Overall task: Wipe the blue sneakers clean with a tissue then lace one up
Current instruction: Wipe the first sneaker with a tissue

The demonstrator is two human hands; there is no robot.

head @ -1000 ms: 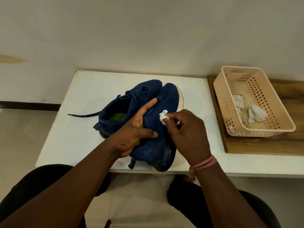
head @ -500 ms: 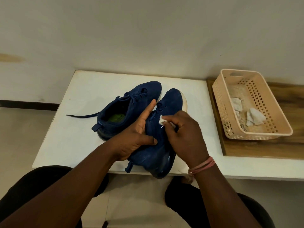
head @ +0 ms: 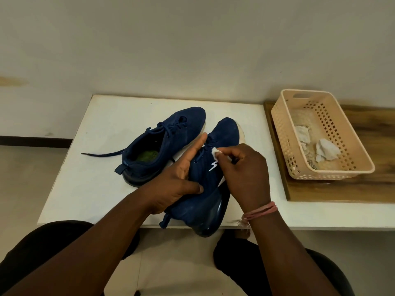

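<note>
Head view, looking down at a white rectangular tabletop [head: 89, 167]. Nearer navy suede-like sneaker with a dark glossy sole [head: 205, 189]: tipped onto its side, long axis running from the near table edge up and slightly right, toe with pale rubber rim pointing away toward the wall, heel and pull-loop overhanging the near edge. White zigzag logo on its upturned flank. Left hand [head: 177, 178]: cradling this shoe from the left, thumb pressed on the fuzzy upper, index finger straight along the lace area. Right hand [head: 245, 174]: fingers curled, pinching a small crumpled white tissue wad [head: 214, 151] against the upper just beside the logo; pink thread band [head: 261, 211] at the wrist.

Second navy sneaker of matching napped fabric [head: 162, 144]: upright on its sole just left of the first, long axis diagonal, toe pointing away and right, heel toward the near left. Open collar showing a green insole; one dark flat lace [head: 102, 154] trailing left across the table.

Right of the table, on a brown wood-grain board [head: 363, 189]: peach perforated plastic basket, rectangular with rounded corners [head: 282, 133], holding crumpled, soiled tissues [head: 324, 152]. Plain pale wall behind; dark trousers at the bottom edge.
</note>
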